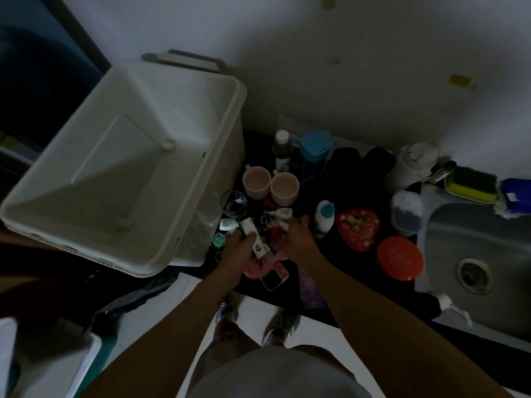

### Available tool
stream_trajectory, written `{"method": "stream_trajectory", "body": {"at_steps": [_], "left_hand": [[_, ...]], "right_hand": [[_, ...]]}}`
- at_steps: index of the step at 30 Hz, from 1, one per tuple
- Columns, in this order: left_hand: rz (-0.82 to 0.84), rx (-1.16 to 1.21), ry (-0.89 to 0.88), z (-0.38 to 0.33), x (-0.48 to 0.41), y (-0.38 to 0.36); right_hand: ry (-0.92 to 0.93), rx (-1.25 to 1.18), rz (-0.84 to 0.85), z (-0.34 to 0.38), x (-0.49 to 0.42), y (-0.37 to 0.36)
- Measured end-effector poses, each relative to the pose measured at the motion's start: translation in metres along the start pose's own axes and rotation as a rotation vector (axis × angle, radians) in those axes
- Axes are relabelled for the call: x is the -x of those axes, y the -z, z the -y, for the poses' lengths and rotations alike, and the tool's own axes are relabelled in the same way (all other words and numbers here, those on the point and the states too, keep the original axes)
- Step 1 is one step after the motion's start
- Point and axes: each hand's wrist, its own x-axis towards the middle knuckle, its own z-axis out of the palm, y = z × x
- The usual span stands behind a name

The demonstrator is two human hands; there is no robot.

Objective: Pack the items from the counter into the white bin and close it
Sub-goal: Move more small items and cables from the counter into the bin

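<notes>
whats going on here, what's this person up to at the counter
A person stands at a cluttered dark counter beside the open white bin, which looks empty. Their left hand grips a small white box, and the right hand reaches into the small items next to it; what it holds, if anything, is too dark to tell.

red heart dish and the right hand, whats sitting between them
In the head view, a small white bottle with a teal cap stands on the dark counter between the right hand and the red heart dish.
</notes>
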Motion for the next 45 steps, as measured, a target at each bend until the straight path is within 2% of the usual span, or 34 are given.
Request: {"method": "stream_trajectory", "body": {"at_steps": [2, 6, 10, 14, 24, 29, 40, 45], "left_hand": [[0.004, 0.017, -0.004, -0.002, -0.002, 0.002], [-0.019, 0.028, 0.001, -0.002, -0.005, 0.005], [-0.038, 0.026, 0.015, 0.002, -0.002, 0.009], [-0.051, 0.041, 0.026, 0.002, 0.001, 0.014], [-0.074, -0.012, -0.001, -0.006, 0.009, 0.023], [-0.040, -0.017, -0.037, -0.012, 0.017, 0.029], [0.091, -0.048, -0.058, -0.022, 0.034, 0.036], [0.062, -0.107, -0.080, -0.017, 0.030, 0.034]], "right_hand": [[-0.024, 0.132, 0.012, 0.003, -0.007, 0.003], [-0.035, 0.157, -0.099, 0.011, -0.021, 0.005], [0.060, 0.225, -0.056, 0.014, -0.028, 0.006], [0.034, 0.331, 0.012, 0.015, -0.031, 0.009], [0.075, 0.536, 0.033, 0.022, -0.036, 0.017], [0.084, 0.569, 0.059, 0.023, -0.030, 0.025], [-0.038, 0.461, -0.062, 0.015, -0.005, 0.019], [0.031, 0.392, -0.014, 0.002, -0.007, 0.011]]}}
